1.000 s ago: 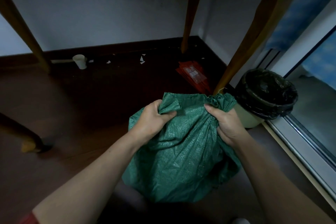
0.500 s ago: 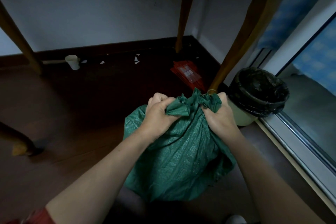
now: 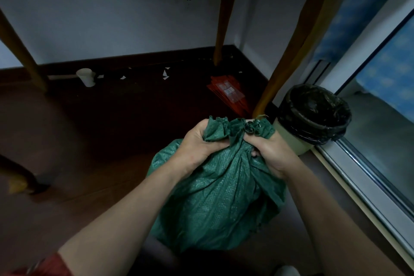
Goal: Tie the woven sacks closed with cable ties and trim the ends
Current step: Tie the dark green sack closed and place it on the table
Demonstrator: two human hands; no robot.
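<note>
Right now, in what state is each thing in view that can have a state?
green sack: bulging, standing on the floor, mouth gathered, no cable tie visible.
left-hand grip: holds the gathered mouth.
right-hand grip: holds the gathered mouth.
bin: upright, uncovered, lined with a black bag.
white cup: on the floor by the wall, apparently upright.

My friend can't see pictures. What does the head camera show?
A left hand and a right hand grip the bunched mouth of a green woven sack on the floor. A black-lined bin stands at its right.
</note>
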